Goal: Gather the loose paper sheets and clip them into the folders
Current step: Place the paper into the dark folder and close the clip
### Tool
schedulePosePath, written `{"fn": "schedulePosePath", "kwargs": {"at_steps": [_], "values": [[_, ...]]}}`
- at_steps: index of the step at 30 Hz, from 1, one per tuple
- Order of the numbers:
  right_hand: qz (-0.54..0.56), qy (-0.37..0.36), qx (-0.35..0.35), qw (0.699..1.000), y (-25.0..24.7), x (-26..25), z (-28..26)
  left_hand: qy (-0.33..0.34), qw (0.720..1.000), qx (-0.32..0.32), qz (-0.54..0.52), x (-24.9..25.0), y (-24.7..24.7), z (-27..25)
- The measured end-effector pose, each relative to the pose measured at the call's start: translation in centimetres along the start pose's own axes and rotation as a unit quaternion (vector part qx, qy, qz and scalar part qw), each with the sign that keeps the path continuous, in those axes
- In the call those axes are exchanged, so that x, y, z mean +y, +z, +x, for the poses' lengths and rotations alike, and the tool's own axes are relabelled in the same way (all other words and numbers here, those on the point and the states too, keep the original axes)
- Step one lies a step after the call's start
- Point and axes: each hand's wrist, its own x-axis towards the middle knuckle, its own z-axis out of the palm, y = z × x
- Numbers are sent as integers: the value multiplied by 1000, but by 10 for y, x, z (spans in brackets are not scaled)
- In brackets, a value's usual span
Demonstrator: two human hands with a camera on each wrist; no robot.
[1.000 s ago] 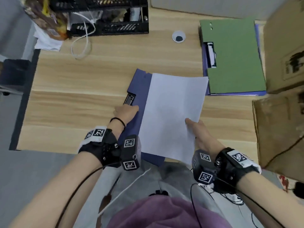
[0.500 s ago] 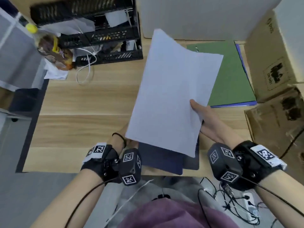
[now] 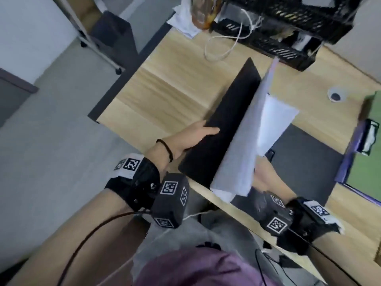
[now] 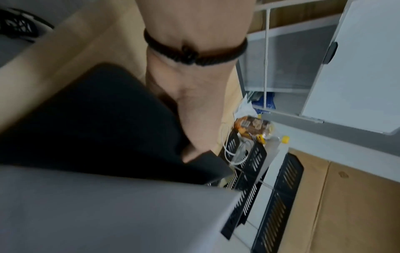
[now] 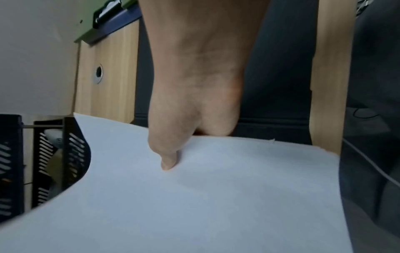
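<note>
My left hand (image 3: 195, 135) grips the near edge of the dark folder's cover (image 3: 228, 120) and holds it raised almost upright; the left wrist view shows the hand (image 4: 194, 126) on that cover (image 4: 97, 128). My right hand (image 3: 266, 176) pinches a stack of white paper sheets (image 3: 241, 149), tilted edge-up just right of the raised cover. In the right wrist view the thumb (image 5: 168, 154) presses on the sheets (image 5: 194, 196). The folder's other half (image 3: 303, 159) lies flat on the wooden desk (image 3: 169, 85). My right fingers are hidden under the paper.
A green folder (image 3: 369, 168) with a clip (image 3: 371, 137) lies at the right desk edge. Black mesh trays (image 3: 288, 23) and a loose white cable (image 3: 224, 46) stand at the back. A round cable hole (image 3: 336, 96) sits between them.
The left hand has lifted the dark folder's cover from flat to nearly upright. The right hand has lowered the sheets from high up to beside the cover. The head view swung left.
</note>
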Motion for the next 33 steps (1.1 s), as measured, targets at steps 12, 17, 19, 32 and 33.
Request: {"fn": "schedulePosePath", "kwargs": {"at_steps": [12, 17, 19, 32, 33], "values": [[-55, -21, 64, 996, 37, -2, 54, 28, 901, 364, 233, -83, -123, 33], [-58, -34, 59, 996, 25, 2, 47, 111, 908, 296, 276, -71, -92, 41], [-52, -36, 74, 995, 12, 5, 42, 101, 943, 223, 224, -65, -60, 48], [29, -25, 164, 986, -120, 56, -6, 16, 961, 127, 243, -80, 62, 75], [36, -20, 179, 983, -128, 60, -9, 15, 956, 135, 259, -80, 64, 77]]}}
